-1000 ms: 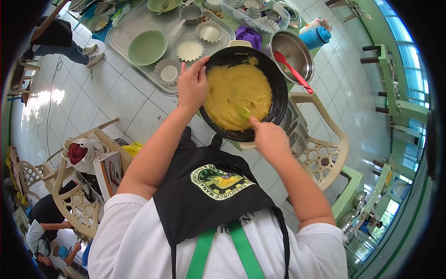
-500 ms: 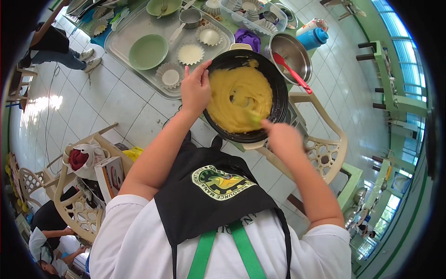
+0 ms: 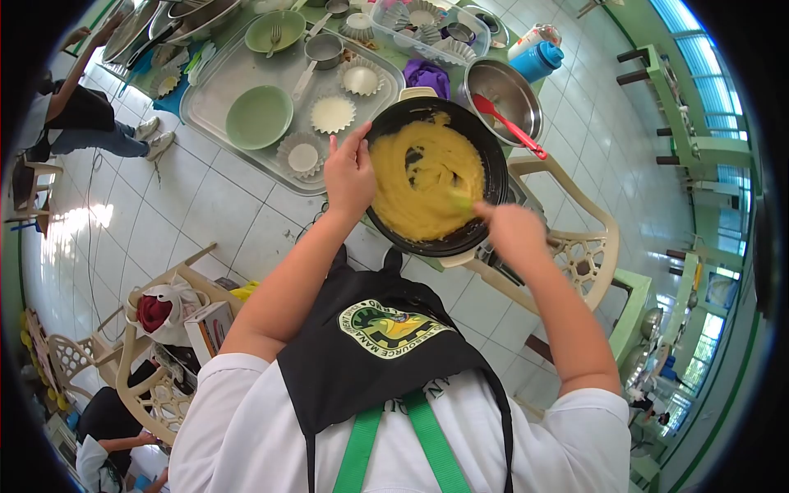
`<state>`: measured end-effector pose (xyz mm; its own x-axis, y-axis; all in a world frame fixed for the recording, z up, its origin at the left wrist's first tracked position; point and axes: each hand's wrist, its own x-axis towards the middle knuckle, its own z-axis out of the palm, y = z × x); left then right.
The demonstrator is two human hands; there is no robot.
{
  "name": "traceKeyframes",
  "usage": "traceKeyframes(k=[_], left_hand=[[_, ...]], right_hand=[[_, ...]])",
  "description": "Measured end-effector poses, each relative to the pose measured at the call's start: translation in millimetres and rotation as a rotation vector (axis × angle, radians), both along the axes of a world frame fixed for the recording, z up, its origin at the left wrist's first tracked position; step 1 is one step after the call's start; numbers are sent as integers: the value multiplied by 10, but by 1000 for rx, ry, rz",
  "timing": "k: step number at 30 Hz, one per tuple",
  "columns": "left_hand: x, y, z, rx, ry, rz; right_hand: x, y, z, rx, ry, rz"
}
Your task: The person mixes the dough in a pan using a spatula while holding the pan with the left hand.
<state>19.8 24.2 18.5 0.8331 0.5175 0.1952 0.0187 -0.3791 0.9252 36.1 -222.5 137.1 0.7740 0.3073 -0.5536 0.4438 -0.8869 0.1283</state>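
A black pan (image 3: 496, 164) with cream handles holds a thick yellow batter (image 3: 411, 209), swirled, with dark pan bottom showing through in patches. My left hand (image 3: 351, 172) is closed on the pan's left rim, fingers along the edge. Over the lower right of the batter, my right hand (image 3: 516, 232) grips a green spatula (image 3: 461, 200), whose tip is blurred and partly sunk in the mix. Just right of the pan stands a steel pot (image 3: 526, 103) with a red spatula (image 3: 514, 129) resting across it.
A metal tray (image 3: 218, 94) on the table carries a green bowl (image 3: 259, 117), a measuring cup (image 3: 324, 51) and fluted molds (image 3: 333, 114). Behind are a plastic container (image 3: 394, 29), purple cloth (image 3: 427, 76) and blue bottle (image 3: 537, 62). A chair (image 3: 604, 238) stands right; another person (image 3: 86, 115) stands left.
My right hand has swept the green spatula slightly right and up through the batter, reshaping its swirls. The left hand keeps its hold on the rim. The whole view has shifted a little.
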Motion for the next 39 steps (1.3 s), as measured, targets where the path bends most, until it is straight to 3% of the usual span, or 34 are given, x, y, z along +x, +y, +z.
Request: traceKeyframes(k=[4, 8, 10, 12, 14, 16, 20, 23, 26, 28, 30, 31, 34, 36, 39], left_hand=[[7, -1, -46, -11, -10, -8], [10, -6, -69, -23, -29, -5], [16, -20, -80, -29, -57, -9], [29, -4, -78, -35, -79, -2], [21, -9, -83, -47, -74, -2], [16, -1, -102, -47, -55, -8], [13, 20, -94, -26, -25, -22], [16, 7, -75, -62, -20, -17], [29, -7, -106, -67, -53, 8], [30, 1, -118, -78, -48, 7], [22, 10, -114, -88, -37, 12], [16, 14, -99, -88, -13, 2], [25, 13, -97, -73, -12, 13], [20, 10, -98, -61, -34, 37], [6, 34, -114, -67, 60, -1]], right_hand=[[436, 230, -348, 158, -242, -21], [128, 584, -508, 200, -192, -13], [-147, 386, -491, 336, -77, 164], [-220, 4, -343, 269, -18, 188], [6, -103, -16, 11, -23, 143], [325, -175, -65, -15, -192, 53], [735, 301, -603, 176, -296, 128], [523, 602, -587, 205, -207, 141], [209, 401, -505, 412, -137, 368], [254, 117, -208, 225, -1, 461], [534, -17, -8, 69, -30, 451], [641, 5, 111, 124, -127, 440], [1039, 224, -6, 240, -305, 374], [1272, 429, -411, 273, -365, 480], [1064, 814, -395, 279, -226, 677]])
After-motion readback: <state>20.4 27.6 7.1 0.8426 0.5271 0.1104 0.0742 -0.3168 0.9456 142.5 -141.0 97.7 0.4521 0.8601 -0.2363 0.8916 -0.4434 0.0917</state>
